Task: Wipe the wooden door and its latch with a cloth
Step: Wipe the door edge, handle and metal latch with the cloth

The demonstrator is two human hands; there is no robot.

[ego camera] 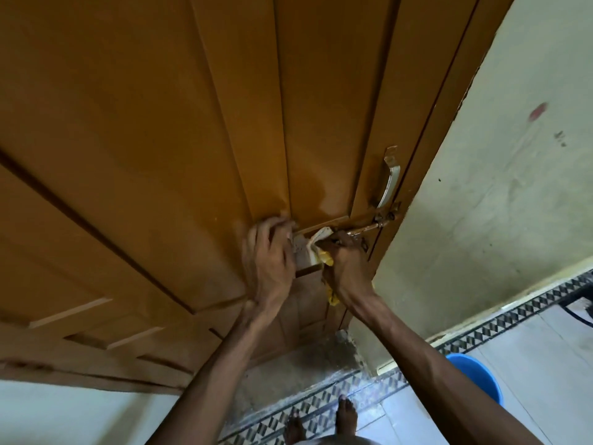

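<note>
The brown wooden door fills most of the view. Its metal latch bolt runs across the door's right edge, below a silver pull handle. My right hand is closed around a yellow and white cloth and presses it against the latch's left part. A yellow end of the cloth hangs below the wrist. My left hand lies flat on the door just left of the cloth, fingers spread and resting on the panel edge.
A pale wall stands right of the door frame. A blue bucket sits on the tiled floor at lower right. My bare feet stand on a black-and-white patterned tile strip near the rough concrete threshold.
</note>
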